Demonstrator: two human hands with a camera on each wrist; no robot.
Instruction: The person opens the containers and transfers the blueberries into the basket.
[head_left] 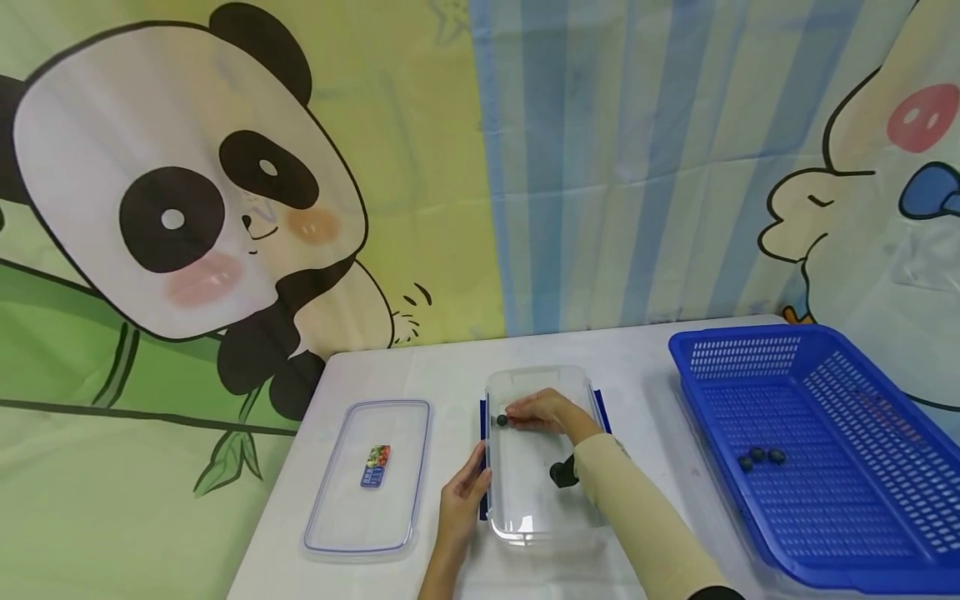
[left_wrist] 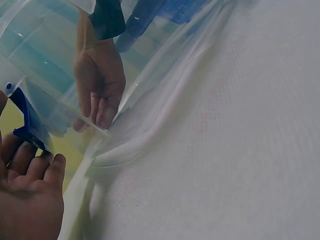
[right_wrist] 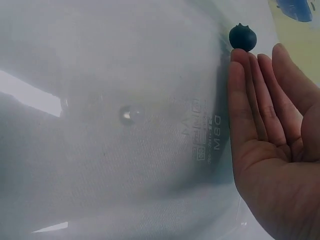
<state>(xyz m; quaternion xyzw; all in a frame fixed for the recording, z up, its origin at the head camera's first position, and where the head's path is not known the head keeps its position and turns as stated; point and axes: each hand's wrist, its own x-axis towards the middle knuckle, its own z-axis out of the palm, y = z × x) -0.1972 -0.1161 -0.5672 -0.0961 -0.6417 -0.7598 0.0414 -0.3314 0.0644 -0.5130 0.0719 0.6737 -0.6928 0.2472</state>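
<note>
A clear plastic container [head_left: 525, 492] with blue side latches stands on the white table. Its left side is held by my left hand [head_left: 459, 504]; in the left wrist view, the fingers [left_wrist: 37, 167] are at a dark blue latch [left_wrist: 30, 122]. My right hand [head_left: 543, 410] reaches inside near the far left corner, its fingers extended. Right at those fingertips is a dark blueberry [right_wrist: 243, 38], its crown showing in the right wrist view. The same blueberry [head_left: 502, 420] appears beside the container's left wall in the head view.
To the right, a blue slotted basket [head_left: 832, 533] holds three blueberries [head_left: 757, 455]. A clear lid [head_left: 337, 525] with a colourful label [head_left: 377, 465] lies left of the container. Behind the table [head_left: 450, 367] hangs a printed curtain [head_left: 600, 167] with a panda.
</note>
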